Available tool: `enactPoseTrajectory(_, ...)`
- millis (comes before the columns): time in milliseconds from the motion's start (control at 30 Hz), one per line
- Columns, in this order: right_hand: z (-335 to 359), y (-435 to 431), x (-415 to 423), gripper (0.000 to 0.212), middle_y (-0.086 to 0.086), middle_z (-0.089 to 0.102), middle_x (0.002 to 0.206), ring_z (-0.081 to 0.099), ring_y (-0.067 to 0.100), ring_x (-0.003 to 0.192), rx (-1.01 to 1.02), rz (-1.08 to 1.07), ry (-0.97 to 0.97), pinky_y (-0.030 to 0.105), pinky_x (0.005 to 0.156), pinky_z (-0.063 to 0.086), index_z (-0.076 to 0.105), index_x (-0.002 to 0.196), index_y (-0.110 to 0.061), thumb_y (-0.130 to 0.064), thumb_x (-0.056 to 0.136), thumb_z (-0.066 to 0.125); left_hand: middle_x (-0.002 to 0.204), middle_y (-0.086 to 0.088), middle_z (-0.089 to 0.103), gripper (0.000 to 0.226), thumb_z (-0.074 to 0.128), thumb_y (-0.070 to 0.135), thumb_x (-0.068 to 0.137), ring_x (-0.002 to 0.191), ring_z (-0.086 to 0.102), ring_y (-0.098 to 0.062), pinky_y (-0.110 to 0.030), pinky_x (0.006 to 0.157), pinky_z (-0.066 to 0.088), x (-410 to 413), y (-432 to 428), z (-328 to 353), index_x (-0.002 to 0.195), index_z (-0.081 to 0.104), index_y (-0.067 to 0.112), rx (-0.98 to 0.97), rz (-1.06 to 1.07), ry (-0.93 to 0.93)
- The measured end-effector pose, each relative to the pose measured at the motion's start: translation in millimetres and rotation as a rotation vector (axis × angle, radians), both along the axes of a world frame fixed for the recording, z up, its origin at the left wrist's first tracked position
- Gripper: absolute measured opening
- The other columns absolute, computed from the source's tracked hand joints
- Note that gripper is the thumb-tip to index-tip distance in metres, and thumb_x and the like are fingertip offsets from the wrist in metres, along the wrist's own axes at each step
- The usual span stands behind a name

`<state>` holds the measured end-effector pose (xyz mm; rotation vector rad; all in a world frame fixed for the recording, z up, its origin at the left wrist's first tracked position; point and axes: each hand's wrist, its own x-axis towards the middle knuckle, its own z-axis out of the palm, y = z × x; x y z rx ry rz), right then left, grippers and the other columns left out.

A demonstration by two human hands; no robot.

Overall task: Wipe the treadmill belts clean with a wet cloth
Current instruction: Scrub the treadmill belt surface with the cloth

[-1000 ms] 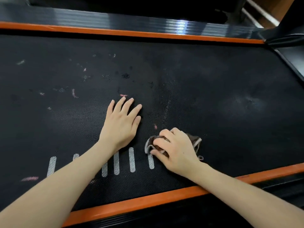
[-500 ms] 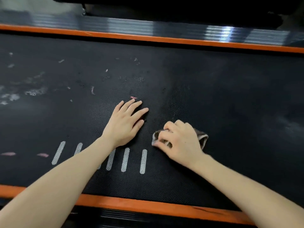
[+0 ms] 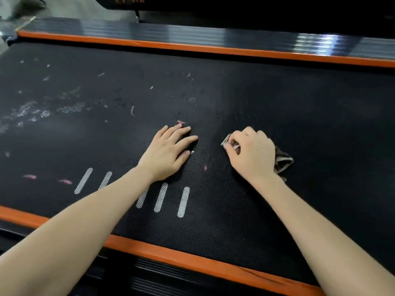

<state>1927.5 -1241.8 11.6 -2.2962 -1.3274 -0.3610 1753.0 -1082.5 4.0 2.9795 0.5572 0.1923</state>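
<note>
The black textured treadmill belt [image 3: 299,129] fills the view, with whitish smears and pink specks on its left half [image 3: 36,112]. My left hand [image 3: 166,154] lies flat on the belt, fingers straight, pointing up and right. Just right of it, my right hand [image 3: 252,154] grips a crumpled brown-grey cloth [image 3: 283,162] and presses it onto the belt. The cloth sticks out past my fingertips on the left and behind my wrist on the right; most of it is hidden under the hand.
Orange trim runs along the near edge [image 3: 192,261] and the far edge [image 3: 213,49] of the belt. A glossy black side rail [image 3: 192,33] lies beyond the far trim. Several white dashes [image 3: 183,201] are printed on the belt near my left forearm.
My right hand has slid the cloth away from the near edge and a little to the right, widening the gap to my left hand. The view has shifted left, showing more dirty belt.
</note>
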Motion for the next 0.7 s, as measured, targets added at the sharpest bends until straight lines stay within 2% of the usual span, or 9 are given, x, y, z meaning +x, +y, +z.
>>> enactPoseTrajectory(133,6,-38,-81,0.021,-0.001,0.054,0.076,0.051,0.025,0.066,-0.107,0.282,0.056,0.036,0.054,0.042,0.056,0.075,-0.025,-0.044,0.080,0.062,0.143,-0.005,0.045,0.051,0.027,0.042,0.093,0.137,0.033,-0.028,-0.048,0.115,0.019,0,0,-1,0.135,0.050,0.024,-0.010,-0.001,-0.023)
enactPoseTrajectory(200,6,-45,-94,0.021,-0.005,0.054,0.077,0.050,0.021,0.067,-0.143,0.362,0.072,0.037,0.053,0.042,0.057,0.075,-0.025,-0.045,0.080,0.060,0.143,-0.006,0.046,0.050,0.028,0.041,0.093,0.136,0.034,-0.029,-0.049,0.114,0.021,-1,1,-1,0.134,0.051,0.022,-0.016,-0.008,-0.023)
enactPoseTrajectory(267,5,-29,-81,0.023,-0.005,0.055,0.075,0.052,0.023,0.065,-0.140,0.283,0.024,0.036,0.052,0.043,0.059,0.073,-0.025,-0.047,0.081,0.059,0.141,-0.008,0.047,0.050,0.028,0.040,0.092,0.135,0.036,-0.030,-0.051,0.113,0.023,-1,2,-2,0.132,0.052,0.021,-0.019,-0.018,-0.027)
enactPoseTrajectory(333,5,5,-56,0.024,-0.002,0.056,0.074,0.054,0.026,0.065,-0.139,0.089,-0.026,0.035,0.053,0.044,0.060,0.074,-0.024,-0.045,0.083,0.061,0.141,-0.008,0.047,0.052,0.027,0.041,0.092,0.135,0.036,-0.030,-0.052,0.112,0.024,-1,3,-3,0.132,0.053,0.022,-0.029,-0.032,-0.033)
enactPoseTrajectory(433,2,35,-47,0.020,0.001,0.057,0.073,0.053,0.031,0.063,-0.101,-0.177,0.001,0.033,0.053,0.040,0.061,0.073,-0.021,-0.038,0.081,0.069,0.142,-0.007,0.046,0.055,0.024,0.043,0.090,0.136,0.034,-0.029,-0.051,0.114,0.020,-1,5,-4,0.133,0.052,0.022,-0.067,-0.049,-0.052)
enactPoseTrajectory(500,3,21,-75,0.019,0.000,0.056,0.073,0.052,0.030,0.061,-0.100,-0.151,-0.003,0.033,0.052,0.039,0.060,0.074,-0.021,-0.037,0.082,0.065,0.141,-0.007,0.047,0.056,0.024,0.042,0.089,0.136,0.034,-0.029,-0.050,0.114,0.019,-2,8,-3,0.133,0.053,0.021,-0.104,-0.059,-0.082)
enactPoseTrajectory(600,8,-21,-127,0.021,-0.003,0.055,0.076,0.049,0.024,0.063,-0.172,0.038,0.021,0.036,0.050,0.042,0.059,0.076,-0.022,-0.042,0.084,0.054,0.138,-0.009,0.050,0.053,0.029,0.038,0.088,0.135,0.037,-0.030,-0.048,0.113,0.022,-4,12,1,0.129,0.055,0.016,-0.196,-0.045,-0.161)
enactPoseTrajectory(700,7,-17,-117,0.025,-0.003,0.055,0.075,0.050,0.024,0.063,-0.188,0.045,0.007,0.035,0.050,0.042,0.058,0.076,-0.021,-0.044,0.086,0.052,0.132,-0.012,0.054,0.048,0.035,0.031,0.088,0.130,0.043,-0.034,-0.049,0.110,0.027,-10,13,9,0.124,0.059,0.011,-0.255,-0.016,-0.282)
